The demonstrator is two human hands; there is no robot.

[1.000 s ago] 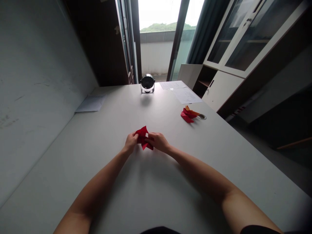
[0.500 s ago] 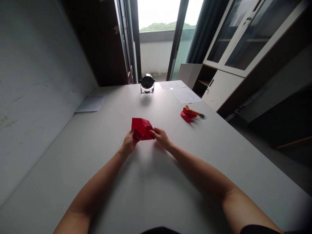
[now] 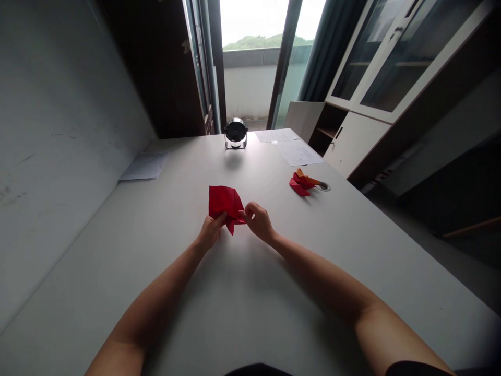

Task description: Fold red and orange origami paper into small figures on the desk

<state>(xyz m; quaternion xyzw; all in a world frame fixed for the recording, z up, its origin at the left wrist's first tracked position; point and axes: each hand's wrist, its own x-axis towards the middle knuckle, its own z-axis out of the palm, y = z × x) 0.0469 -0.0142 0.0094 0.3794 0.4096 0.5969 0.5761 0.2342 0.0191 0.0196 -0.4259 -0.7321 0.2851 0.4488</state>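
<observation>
A partly folded sheet of red paper (image 3: 224, 199) is held between both hands, just above the white table. My left hand (image 3: 212, 228) is closed on its lower left part, thumb on top and the other fingers mostly hidden beneath. At its right edge, my right hand (image 3: 258, 220) pinches the paper between thumb and curled fingers. A pointed flap sticks out from the paper's lower edge, toward me. Farther off to the right lie red and orange folded paper pieces (image 3: 302, 184), touched by neither hand.
On the white table (image 3: 156, 261), a round black device on a metal stand (image 3: 236, 133) stands at the far edge. Printed sheets (image 3: 299, 153) lie at the back right and more papers (image 3: 144, 166) by the left wall. A cable-hole ring (image 3: 324, 186) sits beside the folded pieces.
The red paper has turned and tilted slightly, and a pointed flap now shows at its lower edge. My left thumb has moved in over the paper; my right fingers have curled up more.
</observation>
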